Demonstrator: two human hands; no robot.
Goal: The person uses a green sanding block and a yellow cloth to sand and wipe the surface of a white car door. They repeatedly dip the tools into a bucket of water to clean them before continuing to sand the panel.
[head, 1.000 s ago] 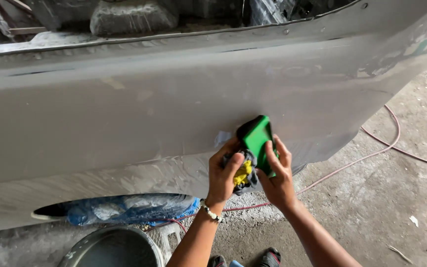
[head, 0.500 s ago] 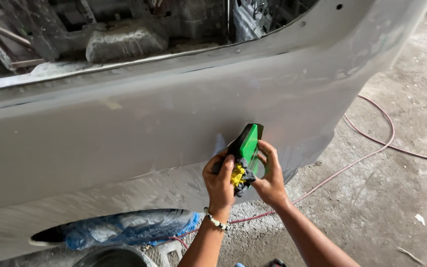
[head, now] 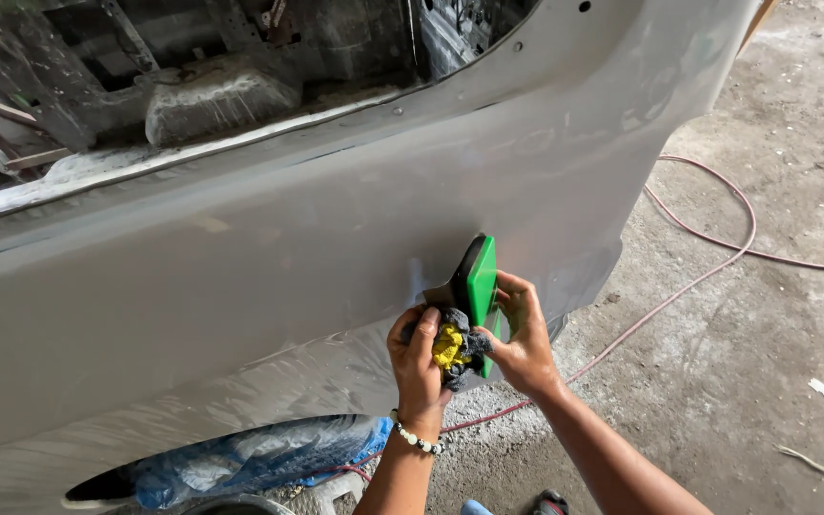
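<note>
Green sanding block point(head: 481, 281) sits edge-on against the grey car body panel point(head: 269, 277), low on the panel's right part, just above the wheel arch area. Your right hand point(head: 525, 336) is clamped round the block's right side, fingers wrapped over its edge, thumb toward the rag. Your left hand point(head: 419, 360) is closed on a bunched yellow and dark rag point(head: 454, 347), pressed vs. the panel just left of the block, touching it. A beaded bracelet point(head: 418, 438) rings your left wrist.

Panel is dull grey w/ a wet-looking sheen below your hands and a small pale patch just left of the block's top. It runs from far left to upper right, filling most of the view. Above it, thru the window opening, you see a stripped interior: bare metal, bars, and a seat wrapped in clear plastic point(head: 221, 100) at far left-centre.

Near left, under the panel, the wheel is covered w/ blue plastic sheeting point(head: 250, 458). A pink hose point(head: 708, 248) loops over the concrete floor point(head: 774, 353) at right, running from far right back in toward the car below your right forearm. A few bits of debris lie on the floor near right. At the bottom edge, btw. your arms, part of a shoe shows; can't tell more.
</note>
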